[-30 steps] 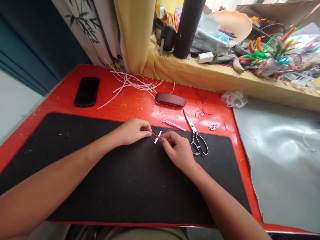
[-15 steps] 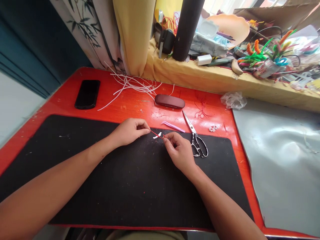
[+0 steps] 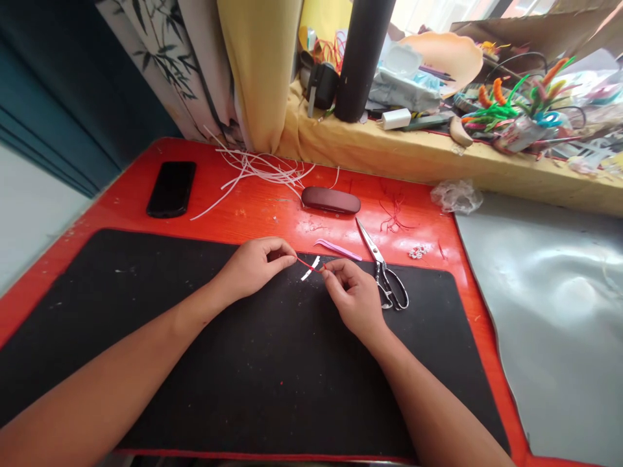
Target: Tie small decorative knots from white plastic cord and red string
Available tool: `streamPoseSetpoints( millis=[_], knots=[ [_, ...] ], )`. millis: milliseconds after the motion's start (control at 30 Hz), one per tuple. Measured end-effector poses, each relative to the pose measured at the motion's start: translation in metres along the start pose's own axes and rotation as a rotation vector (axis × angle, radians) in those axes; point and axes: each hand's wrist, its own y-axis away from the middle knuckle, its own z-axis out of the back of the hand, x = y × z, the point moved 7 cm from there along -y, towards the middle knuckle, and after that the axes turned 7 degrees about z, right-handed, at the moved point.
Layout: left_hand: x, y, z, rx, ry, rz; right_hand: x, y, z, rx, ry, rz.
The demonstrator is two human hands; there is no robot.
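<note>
A short red cord (image 3: 306,263) runs taut between my two hands, just above the black mat (image 3: 272,363). My left hand (image 3: 265,263) pinches one end between thumb and forefinger. The other end is pinched by my right hand (image 3: 351,292), with a small tip showing above the fingers. A narrow white strip (image 3: 310,269) lies behind or against the cord; whether they touch I cannot tell. Pink tweezers (image 3: 339,250) rest just beyond my hands. Scissors (image 3: 382,263) with dark patterned handles lie beside my right hand, blades pointing away.
Farther back on the red table (image 3: 233,224) are a brown case (image 3: 331,200), white strands (image 3: 263,170), a black phone (image 3: 171,189), red cord scraps (image 3: 396,217) and small clear beads (image 3: 418,251). A grey sheet (image 3: 559,350) covers the right side. The sill (image 3: 379,146) is cluttered.
The view has shifted slightly. Both hands keep their pinch on the red cord, and more of the white strip shows behind it now.
</note>
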Motion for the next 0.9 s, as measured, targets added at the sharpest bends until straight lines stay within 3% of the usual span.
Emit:
streamPoseSetpoints(
  millis=[200, 267, 333, 400, 567, 733, 900],
  knots=[
    [0.000, 0.008, 0.034, -0.287, 0.162, 0.004, -0.002, 0.001, -0.001, -0.018, -0.082, -0.009],
    [-0.002, 0.011, 0.026, -0.151, 0.136, 0.041, -0.002, 0.001, -0.001, -0.016, -0.097, -0.005],
    [-0.004, 0.015, 0.007, 0.073, 0.081, 0.079, -0.002, 0.001, -0.001, -0.015, -0.094, 0.003],
    [-0.005, 0.020, -0.010, 0.209, 0.085, 0.122, -0.001, 0.001, -0.001, -0.017, -0.090, 0.011],
    [0.001, 0.032, -0.044, 0.484, 0.330, 0.379, 0.005, 0.005, -0.002, -0.007, -0.111, 0.065],
    [0.000, 0.031, -0.046, 0.438, 0.547, 0.421, 0.018, 0.011, -0.006, 0.002, -0.063, 0.201],
    [-0.001, 0.029, -0.046, 0.396, 0.529, 0.349, 0.025, 0.014, -0.008, 0.028, -0.009, 0.284]
  ],
)
